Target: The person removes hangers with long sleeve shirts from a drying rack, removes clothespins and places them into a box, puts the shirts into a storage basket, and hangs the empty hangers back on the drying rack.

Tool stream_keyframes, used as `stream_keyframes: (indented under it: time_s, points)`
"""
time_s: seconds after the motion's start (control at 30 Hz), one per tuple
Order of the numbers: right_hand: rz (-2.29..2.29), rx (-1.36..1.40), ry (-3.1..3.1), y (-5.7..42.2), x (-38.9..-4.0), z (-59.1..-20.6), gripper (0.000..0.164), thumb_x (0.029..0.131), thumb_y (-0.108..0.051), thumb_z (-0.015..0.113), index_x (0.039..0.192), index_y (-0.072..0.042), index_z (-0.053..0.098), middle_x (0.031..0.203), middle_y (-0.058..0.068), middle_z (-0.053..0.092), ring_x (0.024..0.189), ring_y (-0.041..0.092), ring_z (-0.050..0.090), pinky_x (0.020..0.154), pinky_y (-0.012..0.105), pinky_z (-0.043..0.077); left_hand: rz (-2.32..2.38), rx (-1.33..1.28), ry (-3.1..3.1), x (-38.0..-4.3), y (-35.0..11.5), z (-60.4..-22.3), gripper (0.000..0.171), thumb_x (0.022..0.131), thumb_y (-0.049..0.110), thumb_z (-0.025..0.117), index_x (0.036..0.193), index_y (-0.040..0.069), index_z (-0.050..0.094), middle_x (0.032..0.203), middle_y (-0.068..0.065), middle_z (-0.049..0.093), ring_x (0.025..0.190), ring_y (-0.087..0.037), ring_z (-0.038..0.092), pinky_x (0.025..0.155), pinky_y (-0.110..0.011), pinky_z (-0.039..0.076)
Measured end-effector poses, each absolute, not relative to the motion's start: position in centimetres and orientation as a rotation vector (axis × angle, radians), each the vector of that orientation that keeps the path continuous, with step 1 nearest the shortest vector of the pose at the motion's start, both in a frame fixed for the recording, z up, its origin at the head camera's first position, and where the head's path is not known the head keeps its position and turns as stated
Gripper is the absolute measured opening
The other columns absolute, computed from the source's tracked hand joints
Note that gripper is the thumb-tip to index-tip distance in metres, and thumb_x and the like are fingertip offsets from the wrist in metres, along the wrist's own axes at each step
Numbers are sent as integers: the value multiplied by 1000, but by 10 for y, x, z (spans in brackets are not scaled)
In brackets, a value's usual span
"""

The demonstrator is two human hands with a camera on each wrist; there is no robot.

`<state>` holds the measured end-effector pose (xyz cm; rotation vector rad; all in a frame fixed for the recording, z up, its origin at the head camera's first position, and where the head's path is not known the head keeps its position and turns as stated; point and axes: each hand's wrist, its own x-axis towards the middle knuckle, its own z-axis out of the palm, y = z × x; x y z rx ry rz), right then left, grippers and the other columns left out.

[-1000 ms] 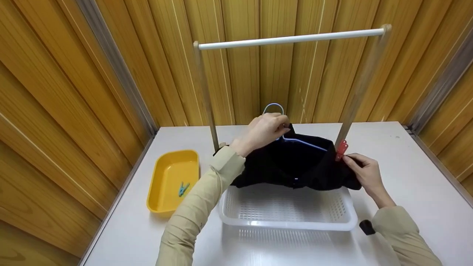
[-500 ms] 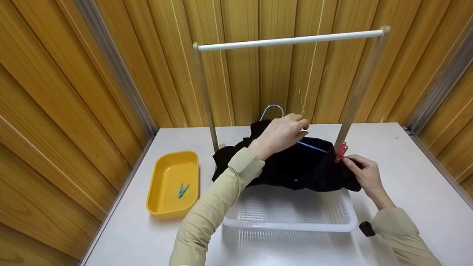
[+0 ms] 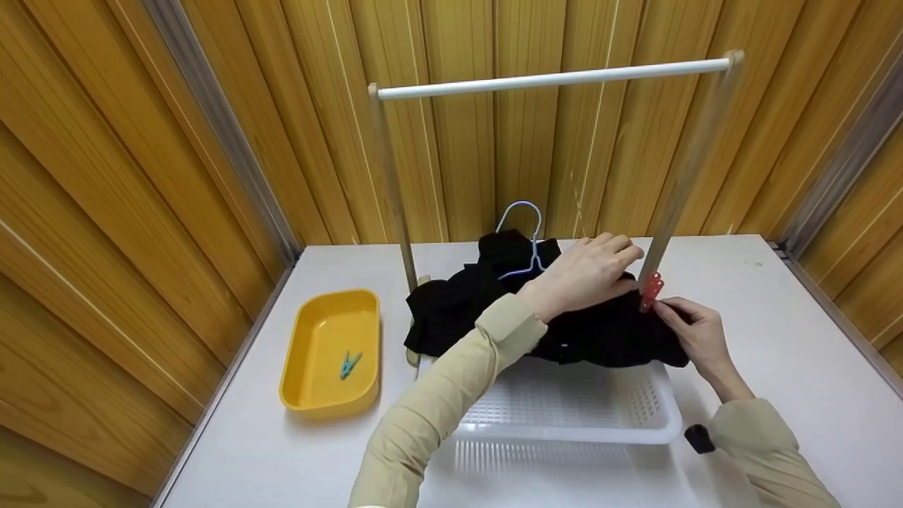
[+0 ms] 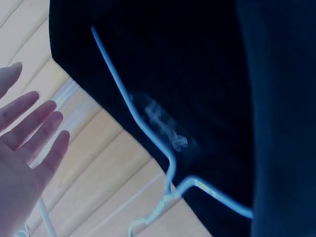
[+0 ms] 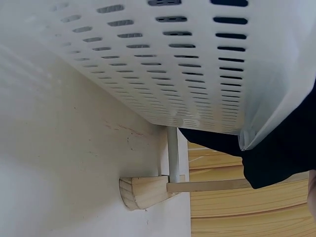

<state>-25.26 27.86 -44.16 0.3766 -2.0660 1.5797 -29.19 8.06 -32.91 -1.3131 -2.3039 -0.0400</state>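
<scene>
A black shirt [image 3: 451, 310] lies over a white basket, with a wire hanger [image 3: 534, 243] inside it and the hook sticking up. In the left wrist view the hanger [image 4: 140, 121] crosses the dark cloth beside a clear label [image 4: 165, 128]. My left hand [image 3: 589, 274] is over the shirt's right half, fingers loosely extended; the left wrist view shows this hand [image 4: 32, 143] holding nothing. A red clothespin [image 3: 652, 291] is clipped at the shirt's right shoulder. Just below it, my right hand [image 3: 695, 331] pinches the cloth between thumb and fingers.
The white basket [image 3: 564, 434] stands at the table's middle. Behind it rises a rack with a white bar [image 3: 554, 80]; its wooden foot [image 5: 145, 191] shows in the right wrist view. A yellow tray [image 3: 310, 303] at left holds a teal clothespin [image 3: 348, 365].
My left hand has let go near the hanger's neck and swept right across the shirt toward the red clothespin, uncovering the hanger's middle. My right hand stays in place.
</scene>
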Motion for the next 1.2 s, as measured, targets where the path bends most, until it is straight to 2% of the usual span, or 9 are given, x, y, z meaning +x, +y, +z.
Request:
stream_keyframes:
  time_s: [0.13, 0.33, 0.57, 0.8, 0.93, 1.07, 1.2]
  points:
    - [1559, 375, -2087, 279, -253, -440, 6, 83, 11, 56, 84, 14, 61, 76, -7, 63, 71, 4, 56, 66, 17, 41, 0, -1284, -2376, -292, 89, -335, 42, 88, 47, 51, 114, 14, 55, 106, 2, 53, 97, -14, 49, 78, -26, 40]
    - [1541, 371, -2092, 279, -254, -439, 6, 83, 11, 57, 83, 14, 61, 75, -7, 63, 71, 4, 56, 66, 17, 41, -24, -1256, -2464, -296, 98, -340, 43, 89, 49, 48, 116, 17, 54, 108, 3, 52, 101, -12, 47, 79, -26, 40]
    - [1551, 383, -2077, 280, -254, -440, 5, 83, 13, 56, 83, 15, 61, 75, -9, 63, 71, 3, 56, 65, 16, 42, -162, -1215, -2545, -300, 107, -350, 40, 89, 48, 49, 112, 15, 55, 99, 6, 56, 94, -10, 51, 72, -24, 42]
    - [1554, 432, -2068, 281, -254, -441, 7, 84, 12, 56, 86, 15, 62, 81, -7, 64, 78, 4, 58, 70, 17, 42, -183, -1208, -2609, -301, 118, -355, 31, 90, 47, 47, 97, 18, 56, 86, 9, 54, 88, -8, 52, 68, -26, 42]
    - [1554, 427, -2052, 281, -254, -440, 9, 83, 13, 56, 88, 13, 63, 84, -12, 64, 81, 2, 58, 72, 16, 42, -115, -1233, -2635, -299, 124, -353, 36, 90, 50, 45, 104, 19, 57, 90, 11, 57, 91, -8, 52, 73, -26, 41]
    - [1551, 415, -2044, 282, -253, -440, 11, 81, 14, 57, 87, 10, 65, 85, -15, 63, 82, 0, 58, 73, 16, 41, -103, -1273, -2592, -296, 129, -352, 35, 92, 46, 46, 106, 17, 58, 93, 9, 59, 91, -8, 53, 74, -24, 42]
    - [1568, 405, -2050, 282, -252, -440, 11, 81, 15, 57, 86, 10, 65, 84, -14, 64, 83, 1, 58, 74, 17, 41, -187, -1302, -2519, -296, 130, -355, 25, 91, 37, 52, 97, 14, 62, 86, 9, 59, 83, -7, 54, 68, -20, 42]
